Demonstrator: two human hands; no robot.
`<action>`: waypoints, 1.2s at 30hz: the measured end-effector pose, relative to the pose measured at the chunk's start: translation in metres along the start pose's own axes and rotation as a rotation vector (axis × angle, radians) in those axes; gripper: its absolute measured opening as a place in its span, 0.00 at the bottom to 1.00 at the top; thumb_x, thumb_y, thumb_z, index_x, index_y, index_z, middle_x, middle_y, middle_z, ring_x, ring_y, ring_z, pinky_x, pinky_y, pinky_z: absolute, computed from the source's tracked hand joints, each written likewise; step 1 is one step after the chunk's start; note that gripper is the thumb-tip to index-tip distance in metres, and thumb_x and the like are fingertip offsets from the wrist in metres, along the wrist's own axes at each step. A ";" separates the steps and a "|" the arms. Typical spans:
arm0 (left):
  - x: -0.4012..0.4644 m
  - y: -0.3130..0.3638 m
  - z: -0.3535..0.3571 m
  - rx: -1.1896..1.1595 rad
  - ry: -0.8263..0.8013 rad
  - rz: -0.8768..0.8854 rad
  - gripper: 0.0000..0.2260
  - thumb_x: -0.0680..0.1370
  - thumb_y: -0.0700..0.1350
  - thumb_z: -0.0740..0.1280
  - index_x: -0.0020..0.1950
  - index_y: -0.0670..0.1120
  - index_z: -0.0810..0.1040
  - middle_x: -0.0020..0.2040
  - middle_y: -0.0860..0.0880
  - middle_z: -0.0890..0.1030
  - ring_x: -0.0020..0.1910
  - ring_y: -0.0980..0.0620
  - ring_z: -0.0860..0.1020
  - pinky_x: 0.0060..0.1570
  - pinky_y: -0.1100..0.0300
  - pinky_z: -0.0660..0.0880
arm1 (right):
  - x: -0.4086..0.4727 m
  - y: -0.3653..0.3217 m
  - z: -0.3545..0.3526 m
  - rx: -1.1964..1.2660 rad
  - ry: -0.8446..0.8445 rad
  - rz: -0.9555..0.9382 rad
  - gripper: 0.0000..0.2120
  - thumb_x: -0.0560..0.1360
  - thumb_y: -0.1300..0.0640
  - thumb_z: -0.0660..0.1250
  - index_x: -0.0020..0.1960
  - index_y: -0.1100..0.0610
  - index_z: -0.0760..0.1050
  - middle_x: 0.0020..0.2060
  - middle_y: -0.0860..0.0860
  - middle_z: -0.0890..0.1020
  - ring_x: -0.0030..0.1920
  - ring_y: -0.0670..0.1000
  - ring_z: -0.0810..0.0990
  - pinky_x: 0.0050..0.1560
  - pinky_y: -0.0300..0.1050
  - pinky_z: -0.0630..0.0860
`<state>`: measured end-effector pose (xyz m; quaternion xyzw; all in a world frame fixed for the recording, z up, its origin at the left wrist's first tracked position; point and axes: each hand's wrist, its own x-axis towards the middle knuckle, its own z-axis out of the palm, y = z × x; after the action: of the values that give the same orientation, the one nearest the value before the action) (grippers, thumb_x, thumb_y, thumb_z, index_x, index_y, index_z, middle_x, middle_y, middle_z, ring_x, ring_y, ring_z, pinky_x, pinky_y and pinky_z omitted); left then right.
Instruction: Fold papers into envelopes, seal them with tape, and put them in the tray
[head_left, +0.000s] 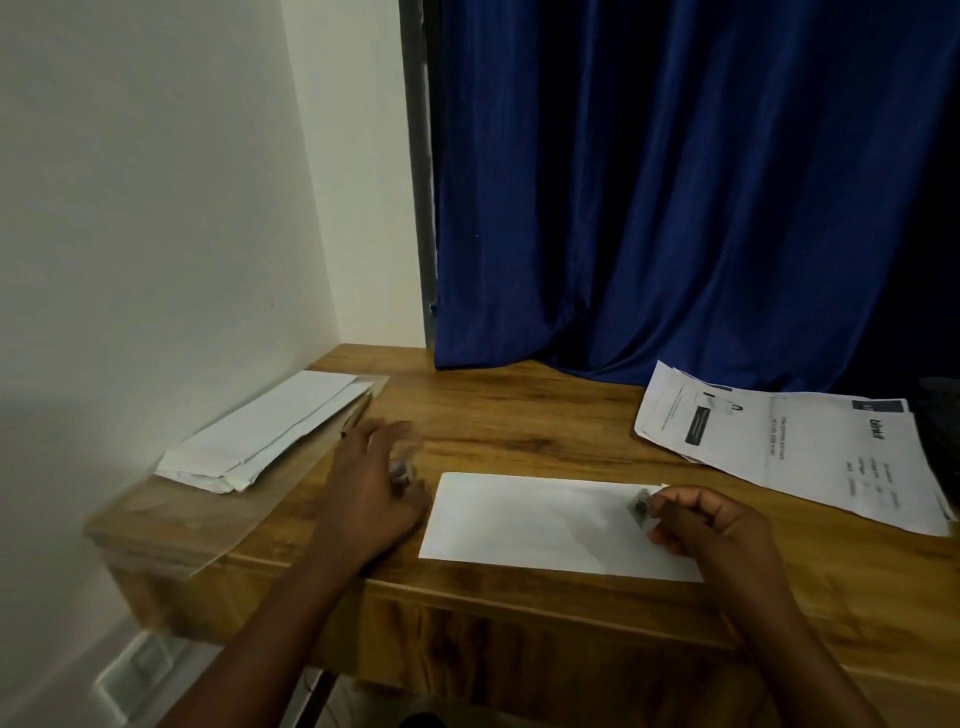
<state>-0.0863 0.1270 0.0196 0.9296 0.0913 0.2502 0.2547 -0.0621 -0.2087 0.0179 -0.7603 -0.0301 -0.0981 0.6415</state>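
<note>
Hands at the folded envelope (540, 522): right hand (722, 530) pinching a tape strip (640, 505) at its right end, left hand (371, 488) blurred beside its left edge, grasp unclear. Sealing underway. Left of it, finished envelopes (265, 428) in clear tray (171, 525); right, unfolded papers (810, 447) waiting on desk (519, 415).

We're up at head height, looking down.
Our single wide view faces the wooden desk (545, 415) close below, blue curtain (675, 182) behind.
</note>
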 end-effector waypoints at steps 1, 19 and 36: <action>-0.001 0.013 0.005 -0.010 0.009 0.065 0.28 0.74 0.53 0.73 0.73 0.58 0.69 0.75 0.50 0.65 0.74 0.47 0.66 0.68 0.44 0.71 | 0.000 0.000 -0.001 0.013 0.010 0.010 0.06 0.77 0.58 0.70 0.44 0.52 0.84 0.34 0.49 0.86 0.42 0.56 0.83 0.46 0.49 0.79; -0.025 0.124 0.094 0.000 -0.359 0.478 0.27 0.81 0.63 0.61 0.78 0.57 0.62 0.76 0.56 0.68 0.74 0.55 0.66 0.74 0.55 0.64 | 0.048 -0.012 -0.041 -0.207 -0.275 0.203 0.07 0.77 0.52 0.71 0.46 0.54 0.86 0.41 0.59 0.85 0.37 0.53 0.77 0.38 0.45 0.74; -0.022 0.120 0.100 0.076 -0.410 0.560 0.23 0.81 0.63 0.54 0.77 0.66 0.61 0.73 0.58 0.66 0.72 0.56 0.63 0.74 0.53 0.60 | 0.100 -0.003 -0.021 -0.584 -0.458 -0.002 0.04 0.76 0.56 0.72 0.46 0.52 0.87 0.43 0.46 0.87 0.47 0.49 0.83 0.52 0.47 0.81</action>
<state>-0.0495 -0.0247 -0.0019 0.9583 -0.2110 0.1151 0.1546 0.0335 -0.2367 0.0425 -0.9134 -0.1447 0.0695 0.3741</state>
